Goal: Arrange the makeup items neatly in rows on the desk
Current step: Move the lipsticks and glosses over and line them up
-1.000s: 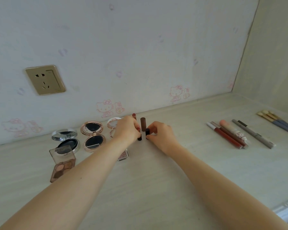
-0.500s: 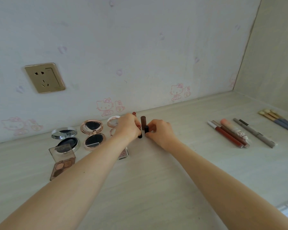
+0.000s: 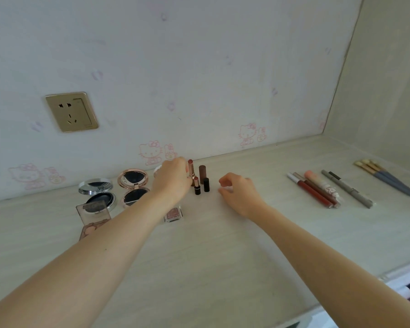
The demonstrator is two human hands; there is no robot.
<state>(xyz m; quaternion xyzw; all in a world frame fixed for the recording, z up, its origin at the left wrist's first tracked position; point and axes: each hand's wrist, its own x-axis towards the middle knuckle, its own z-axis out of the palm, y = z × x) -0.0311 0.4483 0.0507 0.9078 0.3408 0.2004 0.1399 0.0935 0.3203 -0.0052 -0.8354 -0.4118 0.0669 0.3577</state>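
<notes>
Now the right hand has let go, loosely curled; left hand still grips a lipstick.

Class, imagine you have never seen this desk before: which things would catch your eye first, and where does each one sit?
Two bare forearms reach to mid-desk, where the left hand grips a rose-gold lipstick in a cluster of upright lipsticks, and the right hand hovers empty beside them. Left of them lie open mirror compacts; far right, a row of lip pencils lies flat. On the wall, a gold socket stands out.
</notes>
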